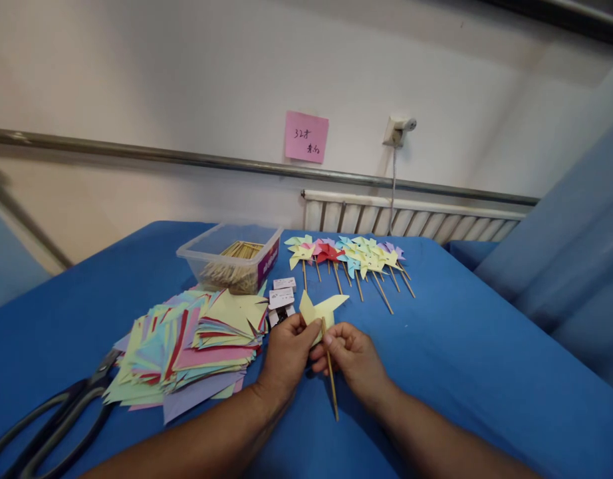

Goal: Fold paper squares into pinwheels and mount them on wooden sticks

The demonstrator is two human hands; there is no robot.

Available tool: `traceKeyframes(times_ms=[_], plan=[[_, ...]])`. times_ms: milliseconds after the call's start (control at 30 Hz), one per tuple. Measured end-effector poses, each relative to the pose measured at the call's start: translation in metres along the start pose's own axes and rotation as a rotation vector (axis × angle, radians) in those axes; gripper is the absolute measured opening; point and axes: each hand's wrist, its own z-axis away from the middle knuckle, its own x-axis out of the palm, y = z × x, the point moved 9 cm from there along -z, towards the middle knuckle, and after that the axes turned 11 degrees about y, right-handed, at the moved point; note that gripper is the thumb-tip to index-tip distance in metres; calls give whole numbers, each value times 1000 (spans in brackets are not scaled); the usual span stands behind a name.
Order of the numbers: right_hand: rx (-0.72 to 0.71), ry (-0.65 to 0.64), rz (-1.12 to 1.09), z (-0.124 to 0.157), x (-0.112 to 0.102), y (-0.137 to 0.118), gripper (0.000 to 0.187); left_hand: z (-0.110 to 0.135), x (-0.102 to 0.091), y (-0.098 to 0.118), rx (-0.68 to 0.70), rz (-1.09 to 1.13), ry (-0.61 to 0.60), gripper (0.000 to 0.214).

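My left hand is closed on a pale yellow paper pinwheel, thumb against the folded paper and pointed blades sticking up. A thin wooden stick lies against the pinwheel at its upper end and slants down toward me. Thumb and fingers of my right hand pinch this stick just below the paper. Whether the two are fastened together is hidden by my fingers. Just beyond my left hand are small white boxes with printed labels, one partly covered by the hand.
A large pile of coloured cut paper lies left, with black-handled scissors beside it. Behind stands a clear plastic box holding many wooden sticks. Several pinwheels on sticks lie at the back of the blue-covered table.
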Motion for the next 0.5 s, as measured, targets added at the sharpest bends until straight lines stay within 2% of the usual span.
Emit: traceKeyframes(times_ms=[167, 367, 500], plan=[[-4, -12, -1, -1, 0, -1, 39, -1, 1, -4, 1, -8, -17, 25], [-22, -12, 6, 0, 1, -3, 39, 0, -2, 6, 72, -42, 18, 23], [-6, 1, 31, 0, 0, -2, 41, 0, -2, 7, 64, -38, 16, 21]])
